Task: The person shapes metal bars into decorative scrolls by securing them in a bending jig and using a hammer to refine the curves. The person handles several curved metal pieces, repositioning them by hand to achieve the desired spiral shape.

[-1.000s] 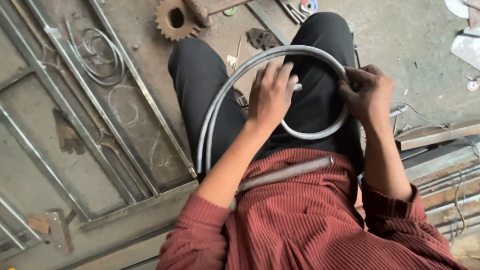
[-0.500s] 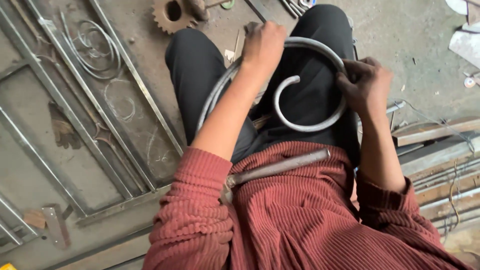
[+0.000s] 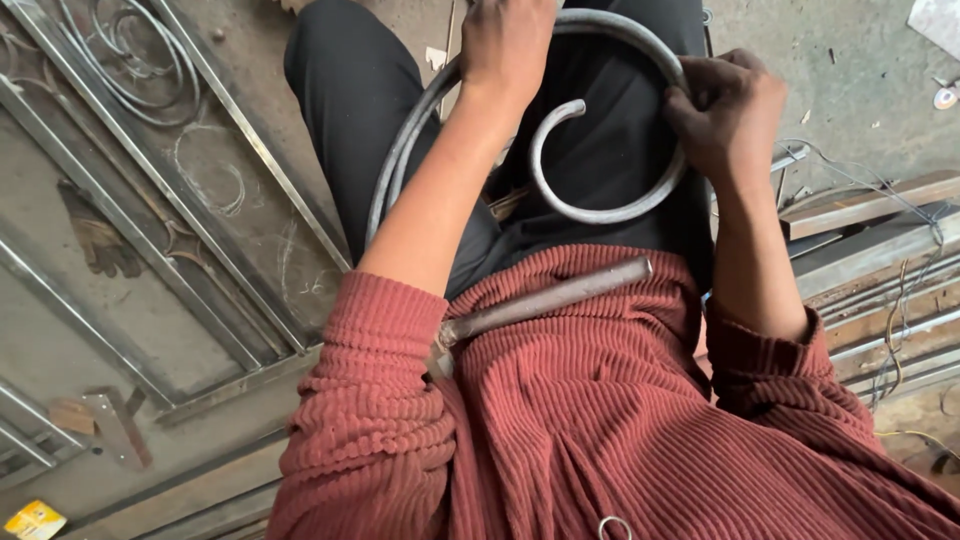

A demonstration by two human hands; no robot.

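A grey metal bar bent into a spiral scroll (image 3: 600,213) lies over my lap, above my black trousers. My left hand (image 3: 505,40) grips the outer curve of the scroll at the top of the view, arm stretched forward. My right hand (image 3: 730,115) clasps the scroll's right side, fingers wrapped around the bar. The inner curl ends in a free tip between both hands. A straight grey metal rod (image 3: 545,303) rests across my red ribbed sweater, tucked under my left arm.
A welded metal gate frame (image 3: 170,250) with scroll ornaments lies flat on the concrete floor to the left. Steel bars and wires (image 3: 870,260) are stacked at the right. A worn glove (image 3: 100,240) lies on the floor inside the frame.
My left hand has slid forward along the outer curve, from the scroll's middle to its far top. The scroll has come nearer and its inner curl shows. My right hand kept its grip.
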